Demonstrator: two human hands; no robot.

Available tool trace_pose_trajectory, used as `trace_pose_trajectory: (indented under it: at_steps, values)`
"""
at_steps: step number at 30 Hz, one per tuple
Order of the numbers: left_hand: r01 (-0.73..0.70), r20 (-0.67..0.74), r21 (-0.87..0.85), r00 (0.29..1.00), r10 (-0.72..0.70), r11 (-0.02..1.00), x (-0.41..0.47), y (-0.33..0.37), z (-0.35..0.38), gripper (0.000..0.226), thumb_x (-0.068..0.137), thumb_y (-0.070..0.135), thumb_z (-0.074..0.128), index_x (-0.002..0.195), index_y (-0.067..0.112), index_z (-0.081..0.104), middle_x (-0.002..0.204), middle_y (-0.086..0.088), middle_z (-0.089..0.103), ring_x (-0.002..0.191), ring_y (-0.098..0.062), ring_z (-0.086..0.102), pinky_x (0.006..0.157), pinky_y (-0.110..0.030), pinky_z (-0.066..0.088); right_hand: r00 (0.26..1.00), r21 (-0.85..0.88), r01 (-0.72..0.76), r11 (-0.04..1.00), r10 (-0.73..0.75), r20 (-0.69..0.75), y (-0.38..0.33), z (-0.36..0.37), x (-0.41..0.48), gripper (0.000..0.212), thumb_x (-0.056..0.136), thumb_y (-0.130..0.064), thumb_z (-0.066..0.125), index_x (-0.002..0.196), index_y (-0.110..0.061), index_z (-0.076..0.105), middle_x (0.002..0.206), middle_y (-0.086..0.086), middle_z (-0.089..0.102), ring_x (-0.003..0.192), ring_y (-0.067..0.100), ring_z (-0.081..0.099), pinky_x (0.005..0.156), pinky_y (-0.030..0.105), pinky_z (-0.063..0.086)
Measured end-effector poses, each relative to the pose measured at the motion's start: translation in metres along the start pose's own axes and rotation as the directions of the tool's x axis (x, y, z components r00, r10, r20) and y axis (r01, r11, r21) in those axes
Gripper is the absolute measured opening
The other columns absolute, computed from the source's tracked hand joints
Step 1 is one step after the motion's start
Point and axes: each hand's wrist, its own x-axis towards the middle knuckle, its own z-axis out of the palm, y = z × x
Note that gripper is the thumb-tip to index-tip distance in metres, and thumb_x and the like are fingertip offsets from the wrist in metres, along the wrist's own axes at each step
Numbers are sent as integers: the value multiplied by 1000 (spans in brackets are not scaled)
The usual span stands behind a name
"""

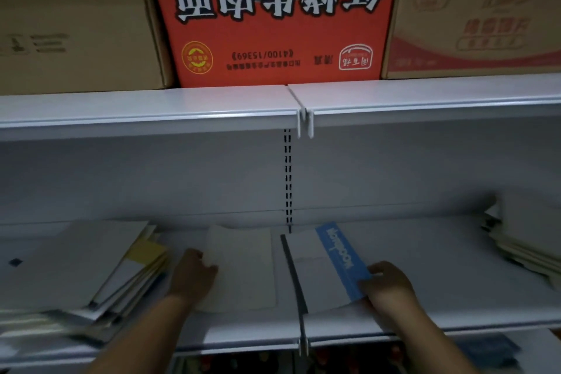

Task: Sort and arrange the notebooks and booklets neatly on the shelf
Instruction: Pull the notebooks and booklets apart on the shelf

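so this looks like the laying-out step: two items are down flat in the middle of the shelf (455, 276), side by side, with messy stuff on either side not yet sorted. the left hand (191, 273) has its fingers curled at the left edge of a plain pale booklet (243, 270), and i read that as a pinch on the edge, though it's blurry. the right hand (390, 282) grips the near right corner of a notebook (315, 270), fingers on its blue band. the booklet sits just left of the seam (303, 127) where the two shelf boards meet and the notebook just right of it, near each other with a gap between. both have their long axis running front to back. the booklet looks pretty square to the shelf edge, but the notebook is skewed, far end leaning left, dark spine on its left side and the blue band along its right. next move, i'd guess: swing the notebook's far end right so it lines up with the booklet, then let go and start pulling from the fanned-out left pile (91, 270) or the slumped right pile (522, 240). that left pile hangs close to the front lip, so it could slide. red box (273, 24) up top isn't part of this.
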Motion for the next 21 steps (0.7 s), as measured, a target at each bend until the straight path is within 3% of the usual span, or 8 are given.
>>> trace_pose_trajectory:
  at_steps: [3,6,8,10,13,15,17,21]
  values:
    - [-18,29,132,999,14,991,-6,-1,0,47,87,24,59,125,0,48,129,-21,53,114,-33,55,94,-34,47,999,-259,22,966,-12,41,5,-3,4,14,76,-27,59,74,-14,56,74,2,61,66,15,55,49,24,34]
    - [-178,-19,208,982,186,962,-10,2,-6,36,84,23,62,116,6,61,127,-15,57,111,-29,57,96,-28,43,997,-515,72,854,-40,73,-6,-1,7,28,83,-42,53,94,-17,59,104,9,61,94,25,57,73,28,44]
    - [-280,-73,198,951,299,939,-10,4,-27,25,82,21,63,104,12,69,117,-9,64,106,-26,60,89,-24,42,988,-447,150,882,-116,102,-27,13,3,33,87,-41,52,109,-18,58,116,11,58,108,29,55,85,30,44]
    - [-291,-131,257,934,331,922,-3,0,-64,27,79,31,58,95,14,72,109,-8,68,105,-27,62,83,-25,43,952,-317,289,903,-235,197,-57,41,-12,26,89,-37,54,109,-21,59,110,4,61,99,21,57,79,25,43]
    - [-146,-257,296,940,226,944,19,-35,-142,32,83,28,60,108,10,69,120,-14,64,111,-30,58,90,-29,44,864,-181,456,872,-384,325,-107,98,-40,5,87,-34,56,88,-28,57,92,-4,60,86,13,55,74,23,42]
    - [46,-288,408,954,81,912,33,-76,-190,43,83,39,60,118,13,62,127,-14,56,116,-31,51,96,-34,43,794,-141,550,823,-462,396,-139,142,-50,7,86,-34,57,84,-28,59,94,-4,65,89,14,59,77,24,44]
    - [188,-266,543,963,-45,818,42,-112,-218,60,79,60,52,119,16,59,124,-14,53,114,-32,49,94,-35,45,734,-118,627,770,-533,421,-171,183,-56,19,86,-33,57,94,-19,67,106,3,69,101,19,61,84,26,45]
    - [165,-223,508,973,-56,845,47,-138,-234,64,75,67,51,109,14,59,106,-9,61,92,-25,59,72,-30,47,679,-165,655,737,-479,557,-215,246,-71,52,91,-40,48,127,-3,51,135,18,51,124,30,48,100,32,40]
